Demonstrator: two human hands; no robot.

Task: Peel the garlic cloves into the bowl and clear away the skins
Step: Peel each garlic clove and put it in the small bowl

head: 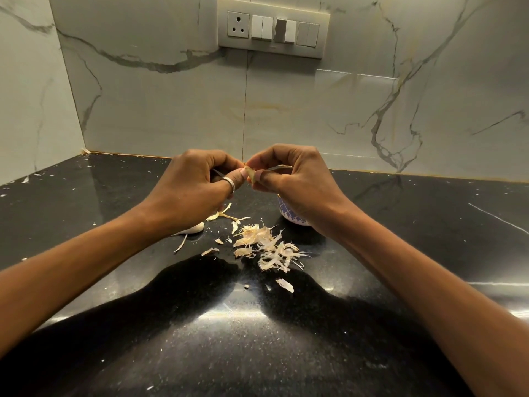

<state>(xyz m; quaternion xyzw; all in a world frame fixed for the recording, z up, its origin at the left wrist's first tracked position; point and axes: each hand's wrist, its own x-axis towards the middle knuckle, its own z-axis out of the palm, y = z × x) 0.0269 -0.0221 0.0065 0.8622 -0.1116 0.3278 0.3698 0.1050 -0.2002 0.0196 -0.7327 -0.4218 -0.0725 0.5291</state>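
From my remote seat, the biggest thing I see is the grey-veined marble wall (286, 110) filling the upper half, with a switch panel (273, 27) set high at its centre. Below it runs the glossy black countertop (257, 339), speckled with tiny pale flecks.

Both forearms reach in from the lower corners and meet above the counter's far middle. My left hand (194, 184) is curled, its thumb and fingertips pinching one end of a garlic clove (251, 172); my right hand (294, 179) is curled too and pinches the other side of the same clove. The clove is held in the air between the thumbs, well above the counter. A thin pale sliver pokes out past each hand; it may be a blade or a strip of skin, I cannot tell which.

Under the right wrist sits a small blue-and-white patterned bowl (292, 216), mostly hidden by the hand. Near the bowl, towards me, a heap of papery skins (269, 247) lies on the counter, with stray pieces scattered around it. A whole clove (191, 228) rests on the counter, half hidden under my left forearm. A silver ring (230, 183) circles the left thumb.
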